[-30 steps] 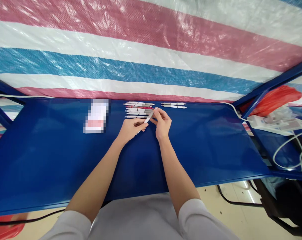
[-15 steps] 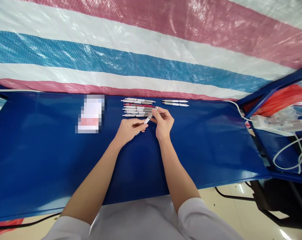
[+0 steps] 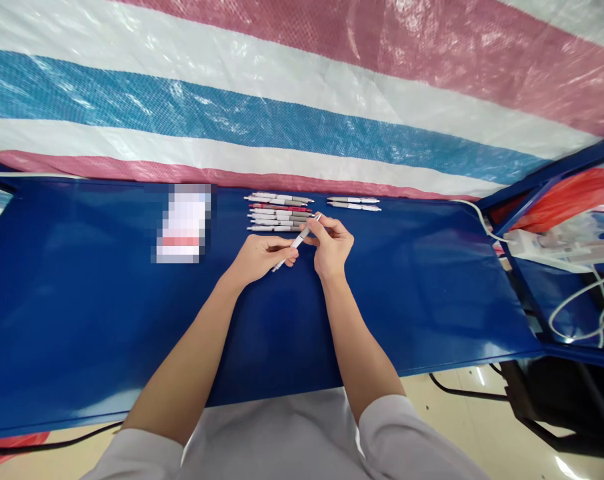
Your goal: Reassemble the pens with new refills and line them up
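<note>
Striped plastic sheeting (image 3: 302,123) behind, glossy blue table (image 3: 107,320), pale tiled floor (image 3: 462,423) with light reflections

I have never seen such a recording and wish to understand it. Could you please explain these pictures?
There is no machine here, only a person's bare left hand and right hand. One camera, worn on the head, takes every picture, looking forward and down. Both hands hold one white-and-grey pen, slanted between them. On the blue table, beyond the hands, lie a group of pens, one of them red, and two pens farther right. At the left is a pale item, too pixelated to identify.
</note>
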A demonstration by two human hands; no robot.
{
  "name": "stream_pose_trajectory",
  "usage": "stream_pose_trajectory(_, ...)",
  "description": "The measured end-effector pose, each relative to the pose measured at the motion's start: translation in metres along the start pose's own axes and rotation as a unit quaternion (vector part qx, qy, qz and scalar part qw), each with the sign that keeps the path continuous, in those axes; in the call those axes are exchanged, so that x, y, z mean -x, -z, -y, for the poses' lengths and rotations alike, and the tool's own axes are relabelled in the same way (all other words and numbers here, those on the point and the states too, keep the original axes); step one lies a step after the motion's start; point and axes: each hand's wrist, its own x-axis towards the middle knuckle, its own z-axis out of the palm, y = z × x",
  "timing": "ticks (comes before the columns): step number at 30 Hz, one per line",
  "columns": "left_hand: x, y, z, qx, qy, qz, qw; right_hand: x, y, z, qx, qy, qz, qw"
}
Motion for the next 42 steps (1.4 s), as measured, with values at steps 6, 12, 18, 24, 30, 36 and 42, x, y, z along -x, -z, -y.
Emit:
stream_pose_trajectory(6,0.001,0.005,-0.004,0.05,0.022,0.036,0.998,0.0,-0.001,-0.002,-0.021,0.001,-0.007,1.0)
stream_pose_trajectory(12,0.003,0.01,-0.007,0.078,0.03,0.08,0.993,0.003,0.001,0.0,-0.042,-0.014,0.022,0.999)
stream_pose_trajectory(18,0.003,0.002,-0.004,0.092,0.036,0.037,0.994,0.003,0.002,0.001,-0.042,0.003,0.041,0.998)
stream_pose_trajectory(24,0.001,-0.008,0.007,0.038,-0.003,-0.06,0.997,-0.001,-0.001,0.001,-0.024,-0.001,0.003,1.0)
stream_pose_trajectory(30,0.004,0.0,0.002,0.078,0.033,0.013,0.996,0.001,0.001,0.002,-0.051,-0.024,0.008,0.998)
stream_pose_trajectory(36,0.004,0.006,-0.004,0.114,0.064,0.072,0.989,0.0,0.005,0.004,-0.093,-0.038,0.076,0.992)
stream_pose_trajectory(42,0.002,-0.003,0.003,0.098,0.037,0.012,0.994,-0.002,0.004,0.003,-0.064,-0.029,0.042,0.997)
